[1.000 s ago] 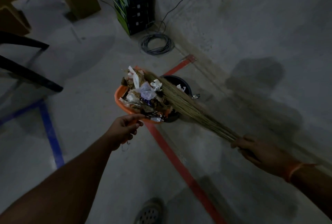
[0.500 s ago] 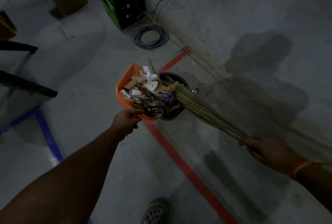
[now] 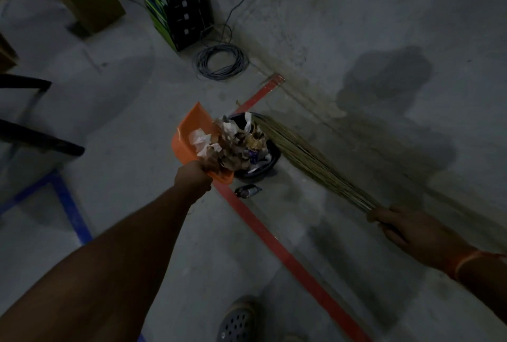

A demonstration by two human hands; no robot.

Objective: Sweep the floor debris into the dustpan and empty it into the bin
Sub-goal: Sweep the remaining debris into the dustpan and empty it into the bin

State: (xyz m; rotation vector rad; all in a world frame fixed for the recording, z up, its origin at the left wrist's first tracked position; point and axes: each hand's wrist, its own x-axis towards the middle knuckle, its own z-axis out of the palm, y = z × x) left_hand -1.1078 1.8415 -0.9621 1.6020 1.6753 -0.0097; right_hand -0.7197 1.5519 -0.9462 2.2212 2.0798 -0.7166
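Nearest the camera, a dark perforated clog [image 3: 238, 321] stands on the concrete floor [image 3: 137, 111], just left of a red tape line [image 3: 277, 243] that runs diagonally away toward the wall.

The person's left hand [image 3: 193, 178] reaches forward with its fingers curled round the near end of an orange dustpan [image 3: 192, 129]; the fingertips themselves are hidden behind the hand and the litter. The dustpan is tipped up on its side, its open mouth turned right, and a heap of paper scraps and wrappers [image 3: 233, 143] spills from it over a dark round bin [image 3: 263, 166] just beyond and to the right of those fingers. One small wrapper [image 3: 247, 191] lies on the floor beside the tape, just right of the left hand and near the foot of the bin.

To the right, the right hand [image 3: 403, 228], an orange band [image 3: 463, 263] at its wrist, grips the bundled end of a straw broom [image 3: 310, 160]. The bristles stretch away from the closed fingers up and left, their tips reaching the bin's far rim next to the litter.

Farther off, a coil of grey cable [image 3: 219, 62] lies on the floor, and behind it sits a black and green box [image 3: 181, 4].
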